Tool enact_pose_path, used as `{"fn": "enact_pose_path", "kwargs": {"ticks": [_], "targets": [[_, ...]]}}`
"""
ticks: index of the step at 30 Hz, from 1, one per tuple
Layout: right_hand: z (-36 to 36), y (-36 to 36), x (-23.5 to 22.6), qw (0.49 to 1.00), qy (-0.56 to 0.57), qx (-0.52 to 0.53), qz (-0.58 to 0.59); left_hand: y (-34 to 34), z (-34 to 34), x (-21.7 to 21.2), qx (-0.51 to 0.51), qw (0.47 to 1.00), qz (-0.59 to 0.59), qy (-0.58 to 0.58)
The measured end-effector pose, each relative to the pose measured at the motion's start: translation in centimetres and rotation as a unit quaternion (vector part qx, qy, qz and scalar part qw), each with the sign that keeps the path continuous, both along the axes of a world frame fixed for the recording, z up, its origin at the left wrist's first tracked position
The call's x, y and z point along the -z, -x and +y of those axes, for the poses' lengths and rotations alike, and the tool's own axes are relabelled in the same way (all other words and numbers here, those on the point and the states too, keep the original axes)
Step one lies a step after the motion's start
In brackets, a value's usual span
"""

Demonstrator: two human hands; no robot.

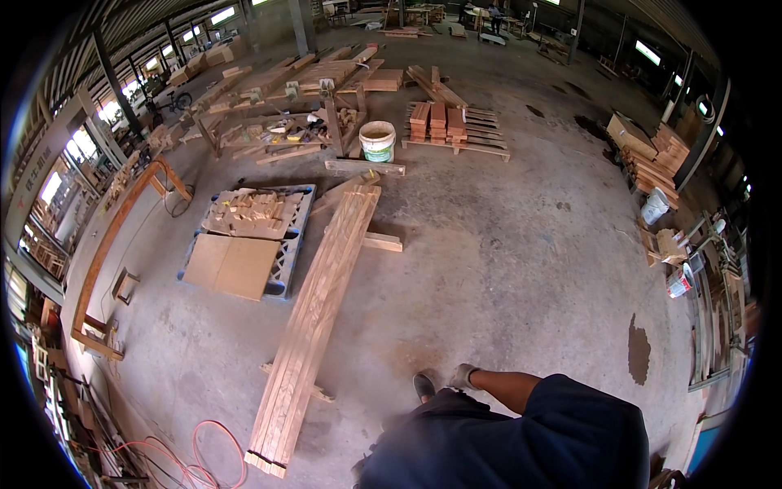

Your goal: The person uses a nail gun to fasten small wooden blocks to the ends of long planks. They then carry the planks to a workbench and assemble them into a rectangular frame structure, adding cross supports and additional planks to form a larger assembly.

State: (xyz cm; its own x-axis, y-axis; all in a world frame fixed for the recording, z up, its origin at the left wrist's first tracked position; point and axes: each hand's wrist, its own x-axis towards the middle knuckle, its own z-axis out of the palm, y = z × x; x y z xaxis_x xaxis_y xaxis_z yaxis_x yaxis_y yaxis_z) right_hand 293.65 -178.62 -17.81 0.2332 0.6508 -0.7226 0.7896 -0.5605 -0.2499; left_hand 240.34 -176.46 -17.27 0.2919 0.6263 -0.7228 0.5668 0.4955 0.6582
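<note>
My right hand (463, 376), in a grey glove, hangs in front of my body beside a dark shoe (423, 386). It is too small in view to make out its fingers, and nothing shows in its grip. At the left edge of my dark clothing a small greyish patch may be my left hand (358, 469); its fingers are hidden. Nearest on my left lies a long stack of light wooden boards (314, 322), side by side, resting across a wooden support (383, 242) at the far end and another near the front.
A blue pallet (279, 281) carries cardboard and small wood pieces (248, 210). Ahead stand a white bucket (377, 143) and reddish boards (438, 122) on a pallet. An orange hose (213, 424) coils at lower left. More timber (648, 163) and buckets line the right side.
</note>
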Motion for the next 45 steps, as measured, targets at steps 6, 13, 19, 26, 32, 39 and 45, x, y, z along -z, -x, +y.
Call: {"fn": "enact_pose_path", "kwargs": {"ticks": [6, 13, 19, 26, 32, 39, 45], "targets": [[1.8, 3.0, -3.8, 0.998, 0.06, -0.012, 0.019, 2.3, -1.0, 0.3, -0.021, 1.0, 0.021, -0.009], [1.0, 2.4, -2.4, 0.999, 0.04, 0.01, 0.015, 1.8, -0.5, 0.6, -0.003, 1.0, 0.004, -0.015], [2.9, 4.6, -8.7, 0.997, 0.039, 0.059, 0.038, 2.7, -1.0, 1.1, -0.01, 1.0, 0.006, -0.019], [2.4, 4.3, -8.7, 0.999, 0.018, 0.028, 0.041, 2.8, -1.1, 2.4, -0.004, 1.0, -0.003, -0.024], [2.7, 4.7, -10.0, 0.995, 0.023, 0.067, 0.068, 3.4, -1.7, 3.2, -0.005, 1.0, -0.001, -0.031], [2.1, 4.7, -8.9, 0.991, 0.017, 0.111, 0.068, 3.5, -1.9, 3.5, 0.002, 0.999, -0.006, -0.04], [2.1, 4.9, -8.4, 0.993, 0.022, 0.089, 0.071, 4.0, -2.2, 3.6, 0.002, 0.999, -0.006, -0.052]]}}
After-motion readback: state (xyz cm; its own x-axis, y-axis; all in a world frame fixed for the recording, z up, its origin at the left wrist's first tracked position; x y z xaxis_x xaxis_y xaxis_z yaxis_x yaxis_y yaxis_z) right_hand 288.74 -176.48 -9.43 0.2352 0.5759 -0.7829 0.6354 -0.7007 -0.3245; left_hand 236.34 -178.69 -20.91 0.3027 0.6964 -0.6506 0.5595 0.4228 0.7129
